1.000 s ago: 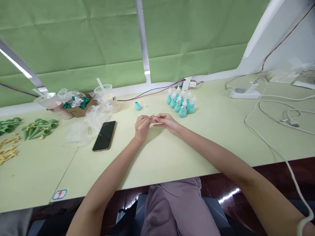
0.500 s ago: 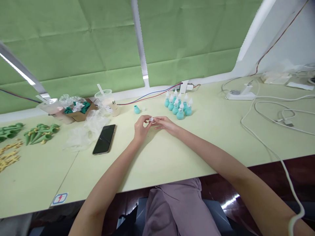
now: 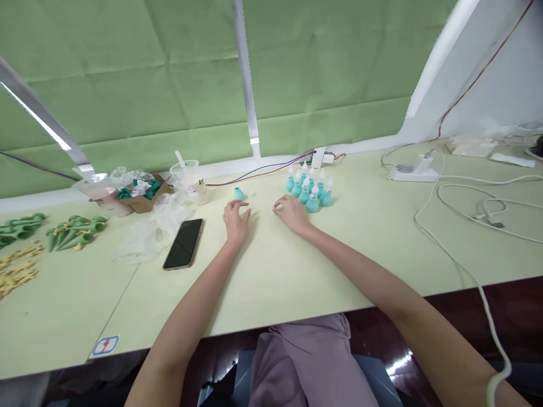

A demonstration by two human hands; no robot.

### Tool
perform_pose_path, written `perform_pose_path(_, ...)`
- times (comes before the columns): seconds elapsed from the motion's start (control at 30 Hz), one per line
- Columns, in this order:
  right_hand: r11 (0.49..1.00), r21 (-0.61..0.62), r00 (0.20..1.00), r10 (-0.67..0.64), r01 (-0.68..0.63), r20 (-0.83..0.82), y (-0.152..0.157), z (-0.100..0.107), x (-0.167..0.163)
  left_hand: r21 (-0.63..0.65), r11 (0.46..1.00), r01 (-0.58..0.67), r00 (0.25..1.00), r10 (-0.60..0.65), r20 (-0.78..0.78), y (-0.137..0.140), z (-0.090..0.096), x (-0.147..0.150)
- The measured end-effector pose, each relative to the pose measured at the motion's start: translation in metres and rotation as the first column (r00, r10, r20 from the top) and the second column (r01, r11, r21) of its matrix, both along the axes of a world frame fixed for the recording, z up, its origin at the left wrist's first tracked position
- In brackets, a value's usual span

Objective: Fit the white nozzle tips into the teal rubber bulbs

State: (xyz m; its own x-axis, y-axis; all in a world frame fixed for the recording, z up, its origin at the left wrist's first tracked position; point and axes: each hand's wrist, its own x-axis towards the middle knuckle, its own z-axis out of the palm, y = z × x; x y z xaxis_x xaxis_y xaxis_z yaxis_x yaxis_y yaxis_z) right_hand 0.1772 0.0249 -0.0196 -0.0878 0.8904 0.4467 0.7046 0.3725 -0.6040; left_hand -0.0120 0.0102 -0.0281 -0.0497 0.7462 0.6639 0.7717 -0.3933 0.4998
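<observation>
Loosely, the left hand curves near a teal bulb.

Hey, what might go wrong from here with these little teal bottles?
The right hand is close to the grouped teal bottles; a sideways nudge might topple some.
The open left hand is just in front of the lone teal bottle and could knock it.
The tiny pale piece at the right hand's fingertips might slip and get lost on the pale table.

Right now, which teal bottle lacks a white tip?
The lone teal bottle just beyond the left hand; the others, clustered by the right hand, all carry white tips.
</observation>
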Motion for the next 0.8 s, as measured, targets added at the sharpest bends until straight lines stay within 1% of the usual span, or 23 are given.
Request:
perform_pose_path(0.03, 1.0, 0.003, 0.997, -0.019, 0.018, 0.08, 0.001, -0.002, 0.0, -0.031, 0.999, -0.037, 0.999, 0.038, 0.028, 0.003, 0.0, -0.004)
perform_pose_path(0.1, 0.998, -0.038, 0.984, -0.036, 0.043, 0.172, 0.002, -0.007, 0.0, -0.103, 0.989, -0.107, 0.991, 0.115, 0.071, 0.007, 0.0, -0.012)
perform_pose_path(0.17, 0.996, -0.076, 0.98, -0.04, 0.056, 0.197, 0.0, -0.009, -0.001, -0.175, 0.971, -0.16, 0.979, 0.179, 0.096, 0.01, 0.001, -0.018)
perform_pose_path(0.23, 0.994, -0.075, 0.982, -0.059, 0.074, 0.179, -0.001, -0.006, -0.001, -0.224, 0.957, -0.186, 0.969, 0.216, 0.117, 0.012, 0.002, -0.022)
perform_pose_path(0.33, 0.995, -0.006, 0.981, -0.097, 0.099, 0.165, 0.004, 0.006, -0.006, -0.245, 0.953, -0.178, 0.968, 0.214, 0.131, 0.012, 0.001, -0.022)
perform_pose_path(0.4, 0.997, 0.019, 0.97, -0.083, 0.08, 0.227, 0.016, 0.018, -0.012, -0.252, 0.954, -0.165, 0.971, 0.202, 0.129, 0.012, 0.001, -0.022)
perform_pose_path(0.43, 0.998, 0.007, 0.958, -0.063, 0.064, 0.279, 0.025, 0.024, -0.017, -0.254, 0.954, -0.162, 0.972, 0.199, 0.128, 0.012, 0.0, -0.021)
perform_pose_path(0.5, 0.995, -0.077, 0.925, -0.03, 0.064, 0.379, 0.044, 0.034, -0.029, -0.255, 0.954, -0.157, 0.972, 0.194, 0.13, 0.012, 0.0, -0.022)
perform_pose_path(0.57, 0.974, -0.176, 0.886, -0.048, 0.144, 0.462, 0.064, 0.042, -0.041, -0.255, 0.955, -0.152, 0.972, 0.191, 0.134, 0.011, 0.0, -0.023)
perform_pose_path(0.67, 0.948, -0.243, 0.875, -0.068, 0.207, 0.48, 0.084, 0.046, -0.055, -0.266, 0.953, -0.144, 0.973, 0.185, 0.136, 0.01, 0.001, -0.024)
perform_pose_path(0.8, 0.939, -0.272, 0.885, -0.063, 0.209, 0.462, 0.096, 0.039, -0.059, -0.277, 0.95, -0.144, 0.97, 0.191, 0.152, 0.01, 0.003, -0.025)
